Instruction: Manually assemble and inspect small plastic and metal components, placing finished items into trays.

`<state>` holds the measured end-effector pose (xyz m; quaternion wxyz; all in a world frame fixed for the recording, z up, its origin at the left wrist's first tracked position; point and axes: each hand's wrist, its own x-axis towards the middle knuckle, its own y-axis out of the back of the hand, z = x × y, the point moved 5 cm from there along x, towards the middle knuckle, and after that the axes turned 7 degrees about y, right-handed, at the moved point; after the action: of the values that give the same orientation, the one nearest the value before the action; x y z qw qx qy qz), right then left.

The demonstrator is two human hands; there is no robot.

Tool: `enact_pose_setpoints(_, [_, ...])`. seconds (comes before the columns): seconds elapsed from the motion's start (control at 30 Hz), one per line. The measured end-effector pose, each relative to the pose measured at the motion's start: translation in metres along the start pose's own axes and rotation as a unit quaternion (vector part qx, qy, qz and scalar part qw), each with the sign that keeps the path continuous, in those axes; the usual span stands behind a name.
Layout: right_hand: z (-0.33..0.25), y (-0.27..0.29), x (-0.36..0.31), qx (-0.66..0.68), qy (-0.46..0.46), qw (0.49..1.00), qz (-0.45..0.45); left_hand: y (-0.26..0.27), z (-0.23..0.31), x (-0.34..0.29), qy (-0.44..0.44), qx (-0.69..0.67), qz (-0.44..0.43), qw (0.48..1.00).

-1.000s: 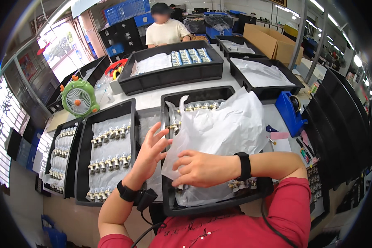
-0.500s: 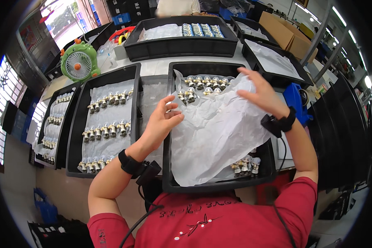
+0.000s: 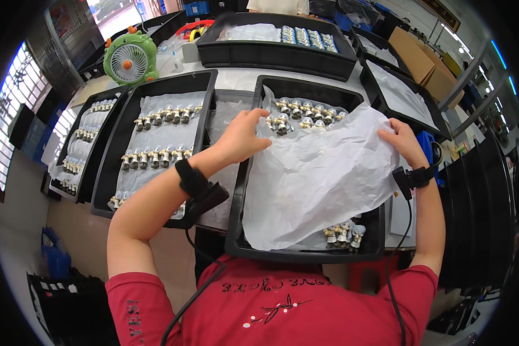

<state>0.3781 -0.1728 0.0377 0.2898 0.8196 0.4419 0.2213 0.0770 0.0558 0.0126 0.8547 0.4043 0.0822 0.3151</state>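
Observation:
A crumpled white paper sheet [image 3: 317,179] covers most of the black tray [image 3: 304,254] in front of me. My right hand [image 3: 403,141] pinches the sheet by its raised right edge. Over the tray's left side is my left hand [image 3: 245,137], its thumb and fingers apart and nothing between them. The thumb tip is close to the sheet's upper left edge; whether it touches cannot be told. Small white-and-gold figurines [image 3: 305,111] lie in rows beyond the sheet. More figurines [image 3: 345,233] show at the near right corner; the paper hides whatever is under it.
Left of my tray stands another black tray [image 3: 108,173] with rows of figurines on paper, and a narrower one [image 3: 86,144] beyond it. A green fan [image 3: 130,60] stands at the far left. At the back is a large black tray [image 3: 277,56]; a paper-lined tray [image 3: 406,95] sits far right.
My right hand has moved right and down and now grips the sheet's edge. The left hand has moved a little up and right. The whole view has shifted slightly.

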Motion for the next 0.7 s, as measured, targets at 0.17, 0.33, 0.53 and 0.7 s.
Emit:
enact_pose_setpoints(0.17, [-0.001, 0.009, -0.005, 0.031, 0.03, 0.999, 0.021, -0.005, -0.004, 0.019, 0.002, -0.017, -0.066, 0.998])
enact_pose_setpoints(0.33, [-0.004, 0.022, -0.007, 0.067, 0.039, 0.996, 0.051, -0.008, -0.009, 0.028, -0.018, 0.058, -0.053, 0.997])
enact_pose_setpoints(0.53, [-0.001, 0.055, -0.012, 0.049, 0.066, 0.992, 0.095, -0.006, -0.003, 0.026, -0.019, 0.034, -0.066, 0.997])
enact_pose_setpoints(0.7, [-0.01, 0.065, -0.018, 0.059, 0.067, 0.989, 0.12, -0.015, -0.01, 0.021, 0.148, -0.233, -0.173, 0.946])
